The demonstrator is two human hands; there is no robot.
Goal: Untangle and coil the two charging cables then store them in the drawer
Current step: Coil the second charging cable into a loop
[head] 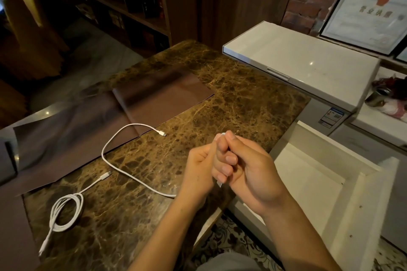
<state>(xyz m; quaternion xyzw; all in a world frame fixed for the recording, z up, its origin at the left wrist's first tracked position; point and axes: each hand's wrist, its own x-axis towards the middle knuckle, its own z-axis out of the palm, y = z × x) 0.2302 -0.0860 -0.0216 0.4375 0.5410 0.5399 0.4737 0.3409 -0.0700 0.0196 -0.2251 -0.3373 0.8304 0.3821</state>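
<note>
One white cable (66,211) lies coiled on the marble table (242,103) at the front left, both plug ends sticking out. A second white cable (114,160) snakes loose across the table; its far plug rests near the brown mat and its near end runs under my left wrist. My left hand (198,174) and my right hand (244,167) are clasped together over the table's right edge, both closed on that cable's near end, with a white plug tip showing above my fingers. The open white drawer (361,174) stands just right of my hands.
A brown mat (163,94) lies on the table's far part. A white chest-like appliance (304,61) stands behind the drawer. Shelves (123,6) rise at the back left. A framed certificate (365,13) leans on the brick wall. Patterned floor shows below the table edge.
</note>
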